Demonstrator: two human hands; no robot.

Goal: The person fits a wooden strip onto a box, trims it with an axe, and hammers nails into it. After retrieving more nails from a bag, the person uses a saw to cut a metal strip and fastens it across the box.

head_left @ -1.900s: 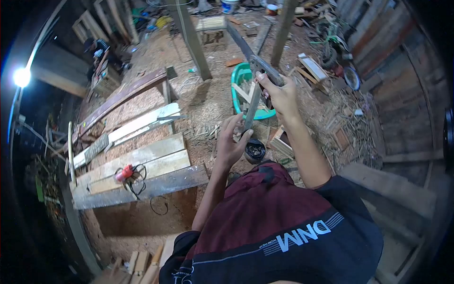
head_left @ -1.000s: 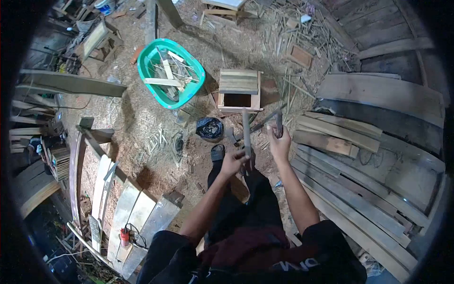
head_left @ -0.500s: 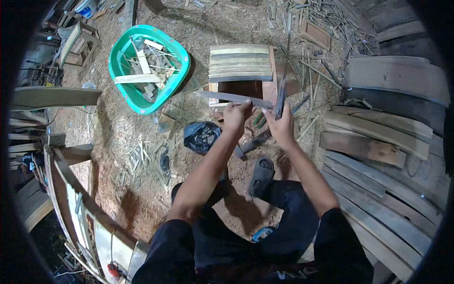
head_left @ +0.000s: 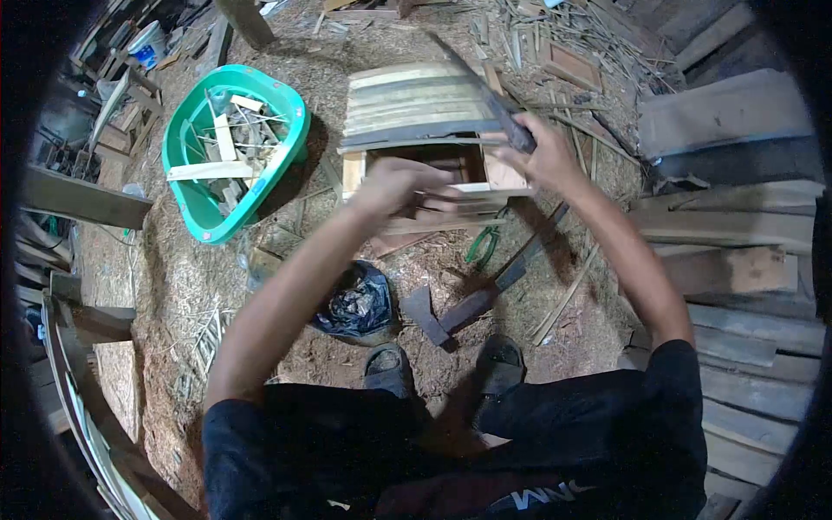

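Observation:
My right hand (head_left: 544,158) is closed around the handle of a long dark machete (head_left: 475,85), whose blade points up and left over the wooden box. My left hand (head_left: 400,189), blurred by motion, reaches over the box's dark opening with its fingers apart. The wooden box (head_left: 416,97) has a curved top of pale and dark slats. A thin dark strip (head_left: 407,140) lies along the edge of the slats, just above the opening. Green-handled pliers (head_left: 482,246) rest on the floor below the box, beside a dark hammer-like tool (head_left: 425,314).
On the left stands a green basin (head_left: 178,147) of wood scraps. A black plastic bag (head_left: 357,299) sits near my feet. Boards (head_left: 737,221) are stacked along the right, and curved wooden pieces (head_left: 82,199) stand at the left. Shavings cover the floor.
The strip that was held up between my hands now lies on the box. My left hand has moved left and is off it; my right hand has moved up and right with the machete.

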